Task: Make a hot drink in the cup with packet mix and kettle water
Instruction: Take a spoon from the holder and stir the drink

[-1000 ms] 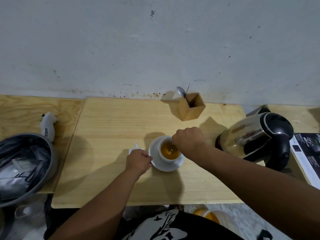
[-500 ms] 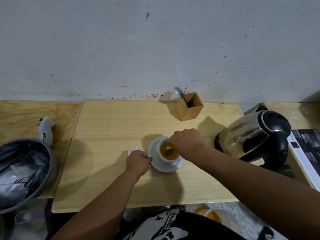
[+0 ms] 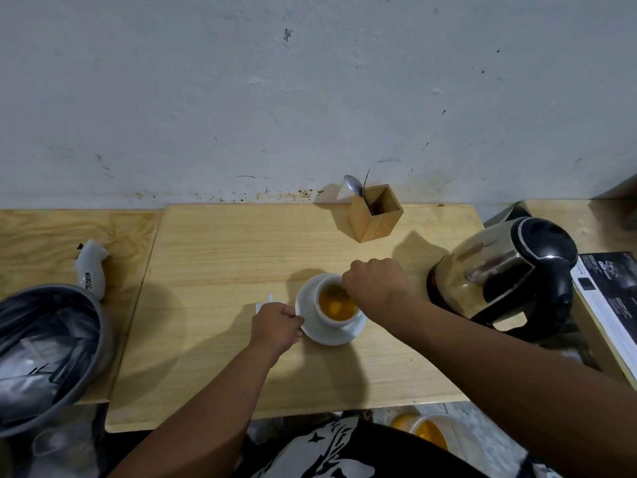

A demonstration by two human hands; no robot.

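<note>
A white cup (image 3: 331,322) with orange-brown drink (image 3: 336,305) stands on a white saucer (image 3: 325,337) in the middle of the wooden table (image 3: 224,257). My right hand (image 3: 377,286) hovers over the cup's far right rim, closed on a spoon that dips into the drink; the spoon is mostly hidden. My left hand (image 3: 275,326) is closed against the saucer's left rim. A white packet (image 3: 269,301) sticks out behind its knuckles; I cannot tell whether the hand holds it. The steel and black kettle (image 3: 499,274) sits to the right.
A wooden holder (image 3: 375,215) with a second spoon (image 3: 353,183) stands by the wall. A grey bin with a black liner (image 3: 44,350) and a white handle-shaped object (image 3: 91,270) are at left. A dark printed box (image 3: 606,305) lies at far right.
My right hand has shifted slightly over the cup and the drink's surface looks different. The left hand stays at the saucer. The view has tilted a little.
</note>
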